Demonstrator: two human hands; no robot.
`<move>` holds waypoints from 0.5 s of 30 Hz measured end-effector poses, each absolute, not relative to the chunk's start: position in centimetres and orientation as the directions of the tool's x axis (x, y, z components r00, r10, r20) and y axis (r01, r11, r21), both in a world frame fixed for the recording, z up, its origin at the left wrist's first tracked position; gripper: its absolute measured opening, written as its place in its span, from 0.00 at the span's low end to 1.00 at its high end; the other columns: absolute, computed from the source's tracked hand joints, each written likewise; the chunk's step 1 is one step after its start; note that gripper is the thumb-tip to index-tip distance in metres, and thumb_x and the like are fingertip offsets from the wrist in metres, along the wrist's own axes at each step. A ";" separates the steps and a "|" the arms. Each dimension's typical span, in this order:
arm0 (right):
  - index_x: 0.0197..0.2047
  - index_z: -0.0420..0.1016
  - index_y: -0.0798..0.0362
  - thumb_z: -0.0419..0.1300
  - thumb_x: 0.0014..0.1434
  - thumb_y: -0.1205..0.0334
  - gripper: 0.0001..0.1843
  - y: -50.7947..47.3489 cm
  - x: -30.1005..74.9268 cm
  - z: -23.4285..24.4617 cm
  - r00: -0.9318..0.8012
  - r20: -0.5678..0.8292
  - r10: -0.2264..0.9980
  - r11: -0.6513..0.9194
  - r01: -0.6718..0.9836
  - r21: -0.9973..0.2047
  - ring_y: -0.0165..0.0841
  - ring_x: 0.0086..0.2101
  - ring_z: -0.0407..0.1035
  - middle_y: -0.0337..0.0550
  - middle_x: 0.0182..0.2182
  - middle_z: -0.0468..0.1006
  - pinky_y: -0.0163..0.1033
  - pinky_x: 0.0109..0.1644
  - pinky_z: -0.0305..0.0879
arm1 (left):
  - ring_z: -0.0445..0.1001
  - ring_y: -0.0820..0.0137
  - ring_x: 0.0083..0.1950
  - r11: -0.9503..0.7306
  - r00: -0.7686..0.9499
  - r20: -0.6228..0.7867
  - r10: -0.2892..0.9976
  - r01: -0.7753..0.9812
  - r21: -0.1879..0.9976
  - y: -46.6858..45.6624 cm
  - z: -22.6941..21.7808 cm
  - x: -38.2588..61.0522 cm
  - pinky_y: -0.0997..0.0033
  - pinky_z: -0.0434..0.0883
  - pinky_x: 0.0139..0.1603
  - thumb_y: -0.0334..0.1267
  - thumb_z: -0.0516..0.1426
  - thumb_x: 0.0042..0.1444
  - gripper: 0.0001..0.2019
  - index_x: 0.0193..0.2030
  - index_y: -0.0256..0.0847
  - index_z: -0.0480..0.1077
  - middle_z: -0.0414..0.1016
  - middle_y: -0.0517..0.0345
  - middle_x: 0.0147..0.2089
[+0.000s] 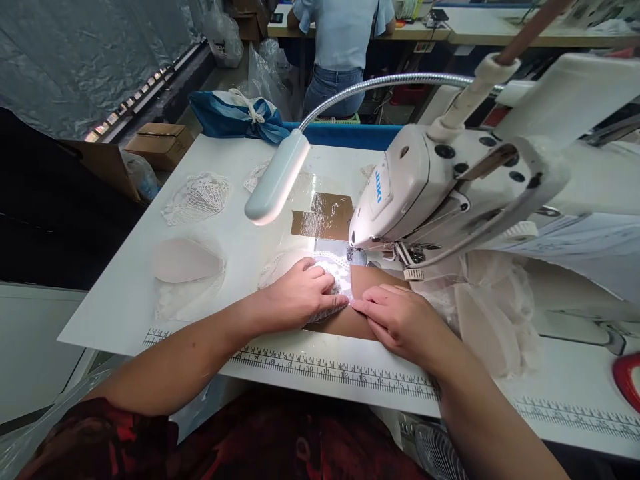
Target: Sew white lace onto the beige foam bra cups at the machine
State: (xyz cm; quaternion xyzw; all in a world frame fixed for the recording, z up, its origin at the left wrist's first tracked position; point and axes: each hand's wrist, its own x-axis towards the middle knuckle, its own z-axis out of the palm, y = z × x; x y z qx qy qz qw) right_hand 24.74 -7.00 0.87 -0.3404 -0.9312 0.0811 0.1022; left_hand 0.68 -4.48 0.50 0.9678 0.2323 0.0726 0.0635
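My left hand [299,295] lies on a piece of white lace [336,270] in front of the sewing machine's needle area [357,253], fingers curled and pressing the lace down. My right hand [397,317] rests beside it on a tan pad [367,279], fingertips pinching the lace edge against the pad. The two hands nearly touch at the fingertips. The white sewing machine [425,187] stands just behind them.
A gooseneck lamp [277,177] hangs over the white table [125,293]. Lace pieces [197,197] and a beige cup [185,261] lie at left, more cups [487,320] at right. A printed ruler [325,370] runs along the front edge. Another person [340,47] sits with their back to me.
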 end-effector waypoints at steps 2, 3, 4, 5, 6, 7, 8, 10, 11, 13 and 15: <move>0.41 0.78 0.53 0.53 0.58 0.72 0.14 -7.0 24.7 0.8 -0.746 0.140 0.651 0.755 0.615 -0.228 0.33 0.31 0.63 0.44 0.29 0.74 0.37 0.35 0.58 | 0.63 0.67 0.39 -0.885 0.883 0.106 0.457 0.438 0.161 -4.5 0.5 0.7 0.60 0.57 0.48 0.33 0.46 0.66 0.18 0.58 0.47 0.67 0.70 0.54 0.39; 0.41 0.78 0.53 0.53 0.58 0.72 0.14 -7.0 24.8 0.8 -0.745 0.139 0.653 0.753 0.616 -0.233 0.33 0.31 0.64 0.44 0.30 0.74 0.38 0.35 0.59 | 0.62 0.67 0.39 -0.886 0.884 0.108 0.454 0.435 0.162 -4.5 0.5 0.7 0.60 0.57 0.48 0.33 0.47 0.66 0.18 0.58 0.47 0.67 0.70 0.53 0.39; 0.41 0.78 0.53 0.53 0.58 0.72 0.14 -7.0 24.8 0.8 -0.741 0.138 0.657 0.748 0.619 -0.240 0.33 0.31 0.64 0.44 0.30 0.75 0.38 0.35 0.59 | 0.62 0.67 0.39 -0.887 0.885 0.111 0.451 0.431 0.164 -4.5 0.4 0.7 0.60 0.57 0.48 0.33 0.47 0.66 0.17 0.58 0.47 0.68 0.70 0.53 0.39; 0.41 0.78 0.52 0.53 0.58 0.72 0.14 -7.0 24.8 0.8 -0.735 0.138 0.664 0.741 0.623 -0.251 0.33 0.31 0.65 0.44 0.30 0.75 0.38 0.35 0.59 | 0.62 0.67 0.39 -0.888 0.886 0.115 0.449 0.428 0.166 -4.5 0.4 0.7 0.60 0.57 0.48 0.33 0.48 0.66 0.17 0.58 0.46 0.68 0.70 0.53 0.39; 0.41 0.78 0.52 0.53 0.58 0.71 0.14 -7.0 24.9 0.8 -0.724 0.140 0.675 0.730 0.629 -0.266 0.33 0.31 0.66 0.44 0.30 0.76 0.38 0.35 0.60 | 0.62 0.67 0.39 -0.890 0.887 0.118 0.446 0.425 0.167 -4.5 0.3 0.7 0.60 0.57 0.48 0.33 0.48 0.65 0.17 0.58 0.46 0.68 0.70 0.53 0.39; 0.41 0.78 0.52 0.53 0.58 0.71 0.14 -7.0 25.0 0.8 -0.709 0.145 0.690 0.716 0.638 -0.284 0.33 0.32 0.67 0.43 0.30 0.76 0.38 0.35 0.60 | 0.62 0.67 0.39 -0.890 0.888 0.119 0.445 0.424 0.168 -4.5 0.3 0.7 0.60 0.57 0.48 0.32 0.49 0.65 0.17 0.58 0.46 0.68 0.70 0.53 0.38; 0.41 0.78 0.52 0.53 0.58 0.71 0.14 -7.0 25.1 0.8 -0.693 0.152 0.705 0.701 0.646 -0.302 0.33 0.32 0.68 0.43 0.30 0.77 0.37 0.36 0.61 | 0.62 0.67 0.39 -0.891 0.888 0.121 0.444 0.422 0.168 -4.5 0.2 0.7 0.60 0.57 0.48 0.32 0.49 0.65 0.17 0.58 0.46 0.68 0.69 0.53 0.38; 0.43 0.78 0.52 0.53 0.58 0.72 0.15 -7.0 25.1 0.8 -0.669 0.166 0.724 0.680 0.653 -0.332 0.33 0.34 0.69 0.42 0.32 0.78 0.37 0.37 0.62 | 0.62 0.67 0.39 -0.891 0.888 0.123 0.444 0.422 0.170 -4.5 0.1 0.7 0.60 0.57 0.48 0.32 0.49 0.64 0.17 0.58 0.46 0.68 0.69 0.53 0.38; 0.44 0.77 0.52 0.53 0.58 0.72 0.16 -7.0 25.1 0.7 -0.666 0.172 0.726 0.678 0.652 -0.339 0.34 0.34 0.69 0.42 0.32 0.78 0.37 0.37 0.62 | 0.62 0.67 0.39 -0.891 0.887 0.126 0.444 0.421 0.171 -4.5 0.0 0.7 0.60 0.57 0.48 0.32 0.49 0.65 0.17 0.58 0.46 0.68 0.70 0.53 0.38; 0.45 0.77 0.52 0.53 0.59 0.71 0.16 -7.0 24.9 0.6 -0.678 0.172 0.715 0.690 0.643 -0.332 0.34 0.34 0.69 0.43 0.33 0.77 0.38 0.38 0.63 | 0.63 0.67 0.39 -0.889 0.884 0.135 0.448 0.424 0.174 -4.5 0.0 0.7 0.60 0.57 0.48 0.33 0.49 0.65 0.17 0.57 0.47 0.69 0.70 0.53 0.39; 0.45 0.77 0.53 0.52 0.59 0.71 0.16 -6.9 24.7 0.5 -0.698 0.164 0.698 0.709 0.640 -0.296 0.33 0.33 0.68 0.44 0.32 0.77 0.38 0.37 0.63 | 0.64 0.66 0.41 -0.886 0.878 0.148 0.455 0.430 0.174 -4.5 0.1 0.7 0.60 0.58 0.48 0.33 0.48 0.65 0.17 0.57 0.47 0.69 0.71 0.51 0.42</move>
